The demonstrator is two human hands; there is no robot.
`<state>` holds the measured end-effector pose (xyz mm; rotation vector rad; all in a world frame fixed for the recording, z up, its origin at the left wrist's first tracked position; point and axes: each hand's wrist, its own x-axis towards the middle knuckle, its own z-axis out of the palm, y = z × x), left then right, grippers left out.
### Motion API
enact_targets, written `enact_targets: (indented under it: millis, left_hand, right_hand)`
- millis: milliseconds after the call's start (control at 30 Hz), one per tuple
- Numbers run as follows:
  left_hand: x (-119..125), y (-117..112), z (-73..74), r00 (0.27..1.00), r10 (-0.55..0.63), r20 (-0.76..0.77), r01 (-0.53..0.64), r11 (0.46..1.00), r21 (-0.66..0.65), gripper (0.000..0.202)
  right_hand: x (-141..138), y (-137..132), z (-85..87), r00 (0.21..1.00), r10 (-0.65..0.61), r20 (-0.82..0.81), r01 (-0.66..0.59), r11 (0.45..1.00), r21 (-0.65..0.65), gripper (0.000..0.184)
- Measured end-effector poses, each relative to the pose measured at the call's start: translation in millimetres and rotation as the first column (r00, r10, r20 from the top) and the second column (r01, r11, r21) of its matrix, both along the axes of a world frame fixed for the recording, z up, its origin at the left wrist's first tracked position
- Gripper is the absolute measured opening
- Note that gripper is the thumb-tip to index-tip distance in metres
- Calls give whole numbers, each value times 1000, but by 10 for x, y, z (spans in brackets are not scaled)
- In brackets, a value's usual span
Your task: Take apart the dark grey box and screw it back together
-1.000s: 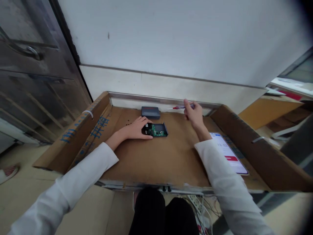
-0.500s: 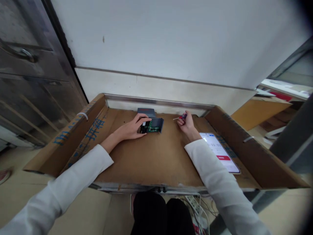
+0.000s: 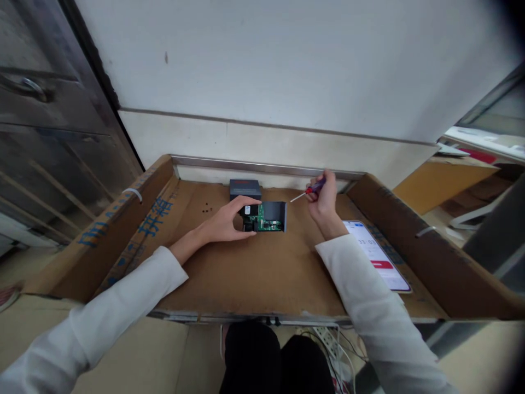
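My left hand (image 3: 229,220) grips the left end of a small dark metal housing (image 3: 274,210) between thumb and fingers. A green circuit board (image 3: 268,225) with black parts lies inside that housing, and its open side faces me. My right hand (image 3: 323,198) is closed round the purple and red handle of a screwdriver (image 3: 315,187). The screwdriver's thin shaft points left and down, its tip just right of the housing and apart from it. Behind my left hand stands a dark grey box (image 3: 245,189). Several tiny dark screws (image 3: 207,208) lie on the cardboard left of it.
A cardboard tray (image 3: 262,279) with raised sides covers the table. Near its right side lies a phone (image 3: 381,257) with a lit timer screen. The white wall (image 3: 266,71) rises behind. Below the table are cables and a power strip (image 3: 327,340).
The housing has moved slightly right and turned, so more of its inside and the board shows. My right hand with the screwdriver has shifted up and to the right.
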<state>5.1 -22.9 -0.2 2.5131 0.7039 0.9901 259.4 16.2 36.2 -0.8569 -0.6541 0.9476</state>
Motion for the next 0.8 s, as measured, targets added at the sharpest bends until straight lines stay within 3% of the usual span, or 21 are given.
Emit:
enact_targets:
  millis: [133, 267, 400, 600, 800]
  left_hand:
    - [6, 16, -47, 998, 4, 65, -2, 1000, -19, 62]
    - [-8, 44, -80, 991, 12, 132, -6, 999, -43, 65]
    - [-27, 22, -49, 993, 10, 121, 2, 995, -97, 64]
    - [-14, -6, -4, 994, -56, 91, 70, 985, -158, 57]
    - [-5, 1, -4, 987, -115, 110, 135, 970, -203, 50]
  right_hand:
    - [-45, -22, 48, 994, -108, 8, 106, 990, 88, 33]
    - [-64, -46, 49, 991, -49, -125, 57, 996, 63, 34]
    - [-158, -107, 83, 994, -24, -102, 32, 996, 78, 38]
    - [-399, -204, 109, 986, -134, 103, 113, 976, 187, 42]
    - [-500, -288, 57, 918, -149, 368, 15, 939, 344, 40]
